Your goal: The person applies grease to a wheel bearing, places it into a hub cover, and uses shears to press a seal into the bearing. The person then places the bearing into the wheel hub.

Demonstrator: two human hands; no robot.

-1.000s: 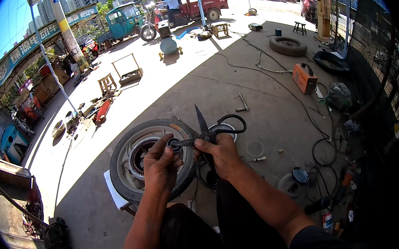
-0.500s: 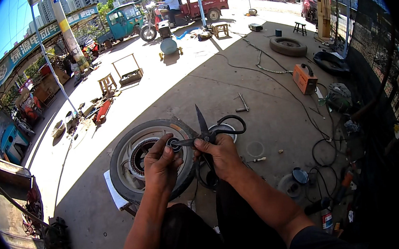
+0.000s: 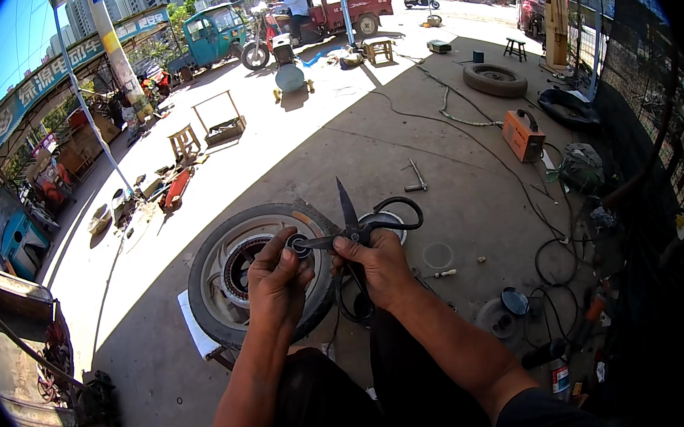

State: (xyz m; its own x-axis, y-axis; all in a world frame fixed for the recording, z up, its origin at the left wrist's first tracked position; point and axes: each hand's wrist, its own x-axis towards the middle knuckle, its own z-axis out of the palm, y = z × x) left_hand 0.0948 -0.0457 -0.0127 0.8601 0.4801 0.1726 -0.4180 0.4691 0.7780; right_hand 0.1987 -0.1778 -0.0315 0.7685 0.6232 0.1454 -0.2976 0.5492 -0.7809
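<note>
Between the thumb and fingers of my left hand (image 3: 277,281) is a small round bearing (image 3: 299,247), its ring face turned up. My right hand (image 3: 373,264) grips a pair of black scissors (image 3: 351,225) near the pivot, with the blades spread apart. One blade points away from me; the other reaches left, its tip at the bearing's centre. Below my hands lies a wheel with a tyre (image 3: 213,308), its open hub showing a ring of copper-coloured windings. A round metal cover (image 3: 388,219) is partly hidden behind the scissor handles and my right hand.
A T-shaped wrench (image 3: 415,177) lies on the concrete beyond the scissors. To the right are an orange machine (image 3: 523,137), cables, a loose tyre (image 3: 495,80) and a small dish (image 3: 515,301). A person (image 3: 295,5) sits by a red cargo tricycle (image 3: 351,13) far ahead.
My hands, the bearing and the scissors stay almost exactly in place. In the far background, a scooter has come into view behind the red tricycle.
</note>
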